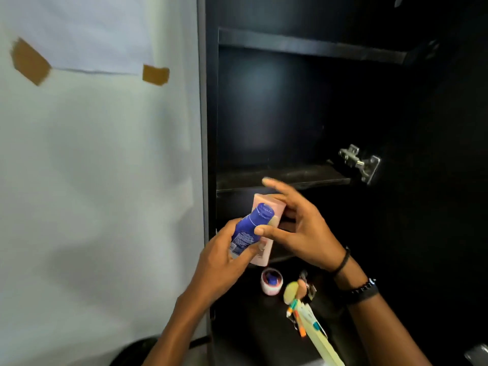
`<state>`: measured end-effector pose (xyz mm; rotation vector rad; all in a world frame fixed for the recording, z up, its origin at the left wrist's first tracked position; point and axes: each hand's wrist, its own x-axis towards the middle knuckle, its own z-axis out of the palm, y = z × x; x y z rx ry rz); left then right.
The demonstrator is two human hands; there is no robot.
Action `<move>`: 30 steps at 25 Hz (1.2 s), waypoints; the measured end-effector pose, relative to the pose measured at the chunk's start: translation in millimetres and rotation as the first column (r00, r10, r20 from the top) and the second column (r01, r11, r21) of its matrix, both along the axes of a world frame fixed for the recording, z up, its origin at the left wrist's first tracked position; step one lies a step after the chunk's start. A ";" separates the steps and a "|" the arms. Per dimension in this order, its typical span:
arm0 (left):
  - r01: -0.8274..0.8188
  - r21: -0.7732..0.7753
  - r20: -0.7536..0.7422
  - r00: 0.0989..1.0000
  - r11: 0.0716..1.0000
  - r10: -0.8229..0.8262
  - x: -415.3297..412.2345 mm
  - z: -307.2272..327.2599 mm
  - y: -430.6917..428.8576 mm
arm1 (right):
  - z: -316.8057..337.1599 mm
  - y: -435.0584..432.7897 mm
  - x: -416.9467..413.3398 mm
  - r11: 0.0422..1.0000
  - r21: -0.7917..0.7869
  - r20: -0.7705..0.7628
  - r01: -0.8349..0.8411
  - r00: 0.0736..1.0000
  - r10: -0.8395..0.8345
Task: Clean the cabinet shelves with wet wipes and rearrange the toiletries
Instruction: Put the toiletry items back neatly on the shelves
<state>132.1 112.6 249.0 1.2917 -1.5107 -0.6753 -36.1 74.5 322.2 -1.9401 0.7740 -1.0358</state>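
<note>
My left hand (224,260) grips a blue bottle (250,228) with a blue cap, tilted up to the right. Behind it a pale pink bottle (264,249) stands upright; my right hand (298,228) holds it, thumb on its front and fingers over its top. Both bottles are in front of the black cabinet, just below its middle shelf (285,178), which is bare. A second bare shelf (311,47) sits higher up.
On the lower cabinet surface lie a small round pink-and-white jar (272,282), a yellow round item (291,290) and a pale green tube or brush pack (317,331). A metal door hinge (360,162) is at the right. A white wall with taped paper (79,48) is left.
</note>
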 end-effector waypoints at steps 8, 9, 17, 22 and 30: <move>-0.159 -0.226 -0.085 0.986 0.961 0.144 -15.9 140.7 -36.8 | 104.3 -37.5 15.7 0.999 -0.018 0.400 -0.027 0.916 0.031; -0.189 -0.262 -0.070 0.982 0.946 0.177 -16.6 158.8 -40.3 | 123.2 -41.6 16.8 0.998 -0.056 0.436 -0.007 0.900 0.031; -0.433 -0.617 0.049 0.813 0.658 0.580 -24.4 282.0 -58.3 | 231.9 -74.0 30.7 0.950 -0.306 0.623 0.065 0.768 0.148; -0.494 -0.635 0.104 0.708 0.594 0.699 -26.6 324.7 -84.9 | 258.8 -99.3 46.8 0.956 -0.286 0.685 0.068 0.712 0.154; -0.570 -0.571 0.202 0.599 0.590 0.775 -30.1 323.4 -107.8 | 255.6 -129.7 54.2 0.922 -0.388 0.544 0.007 0.809 0.222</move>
